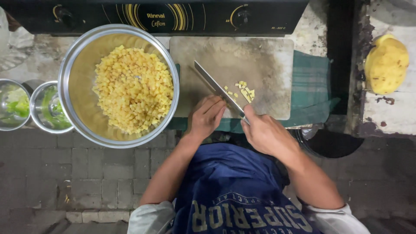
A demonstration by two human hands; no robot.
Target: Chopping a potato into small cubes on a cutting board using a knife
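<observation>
Paved grey brick floor [65, 173] fills the near half of the view, and beyond it runs a worn, stained table [312, 30] with a black stove [173, 15] along its far edge. Biggest thing on the table: a wide steel bowl [71, 93] at the left, heaped with small yellow cubes [132, 89]. Just right of it lies a pale, scuffed cutting board [260, 65], sitting on a green checked cloth [310, 80] that sticks out on the right side. Far right, well apart from the board, a peeled yellow potato [386, 65] rests on a stained ledge. At the left edge, two small steel bowls [39, 104] hold green leaves, one touching the big bowl's rim.

Now the hands, both at the near edge of the board. The right hand [266, 134] is closed around the handle of a knife [216, 86], fingers wrapped tight, the handle itself hidden in the grip. The long blade angles away to the far left across the board, tip pointing toward the big bowl. The left hand [207, 116] sits just left of the blade, fingers [215, 104] held together and curled down, tips resting on the board right against the blade's side; whether they press anything beneath, I cannot tell. On the right of the blade, a small scatter of diced yellow pieces [243, 90] lies on the board, near the knife's middle.
</observation>
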